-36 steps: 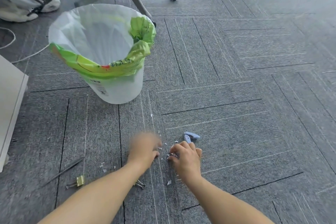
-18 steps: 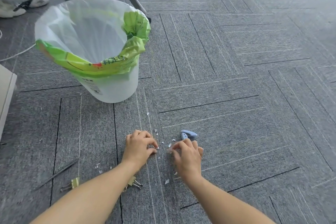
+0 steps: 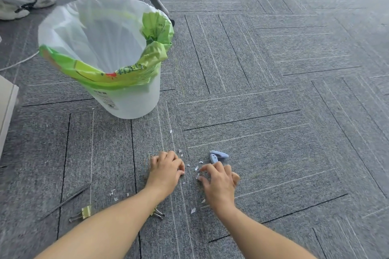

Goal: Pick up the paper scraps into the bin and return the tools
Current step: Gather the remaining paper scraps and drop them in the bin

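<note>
The bin (image 3: 126, 101) stands open-mouthed. On its near side, toward the person, the left hand (image 3: 166, 171) is curled, and I cannot tell if it holds anything. The right hand (image 3: 220, 182), thumb and forefinger apart, is nearer the scraps (image 3: 196, 168), which lie just left of its fingertips, between both hands.

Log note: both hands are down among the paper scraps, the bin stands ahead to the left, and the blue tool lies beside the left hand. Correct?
One slip: the head view shows the blue tool just beyond the right hand, not beside the left hand. The rest holds: both hands are down among the paper scraps, and the bin stands ahead to the left.
</note>
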A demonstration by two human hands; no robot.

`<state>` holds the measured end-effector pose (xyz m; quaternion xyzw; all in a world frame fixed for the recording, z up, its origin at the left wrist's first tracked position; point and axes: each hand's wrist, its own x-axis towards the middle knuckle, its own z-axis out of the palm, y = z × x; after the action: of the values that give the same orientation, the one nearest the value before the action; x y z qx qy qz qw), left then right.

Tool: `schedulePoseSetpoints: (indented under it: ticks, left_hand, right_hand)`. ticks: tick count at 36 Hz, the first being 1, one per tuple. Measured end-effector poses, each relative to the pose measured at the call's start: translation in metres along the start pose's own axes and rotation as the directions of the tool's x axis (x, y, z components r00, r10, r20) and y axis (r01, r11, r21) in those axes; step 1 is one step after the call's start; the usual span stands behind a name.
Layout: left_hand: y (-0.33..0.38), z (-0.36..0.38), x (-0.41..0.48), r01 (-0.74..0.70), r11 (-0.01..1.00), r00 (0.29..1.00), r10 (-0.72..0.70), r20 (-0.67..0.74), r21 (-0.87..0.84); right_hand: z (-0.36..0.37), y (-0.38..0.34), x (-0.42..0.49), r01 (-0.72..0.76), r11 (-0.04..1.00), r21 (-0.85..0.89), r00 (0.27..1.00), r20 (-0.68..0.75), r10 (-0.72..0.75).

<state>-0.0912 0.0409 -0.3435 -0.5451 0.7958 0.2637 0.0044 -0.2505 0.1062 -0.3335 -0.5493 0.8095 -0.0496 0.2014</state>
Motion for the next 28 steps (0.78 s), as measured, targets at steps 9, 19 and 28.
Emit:
schedulePoseSetpoints:
  ticks: [9,19,28]
  left_hand:
    - [0.013,0.0,0.012,-0.009,1.0,0.998,0.009,-0.068,-0.009]
    - [0.013,-0.003,0.021,0.022,1.0,0.995,-0.023,-0.094,-0.012]
    - [0.011,0.001,0.02,-0.018,0.995,0.995,0.027,-0.096,0.095]
  right_hand:
    - [-0.004,0.001,0.001,0.052,0.998,-0.041,0.999,0.01,-0.051]
    - [-0.003,-0.001,0.003,0.083,0.995,-0.046,0.996,0.04,-0.081]
    - [-0.005,-0.005,0.001,0.079,0.996,-0.05,0.997,0.013,-0.078]
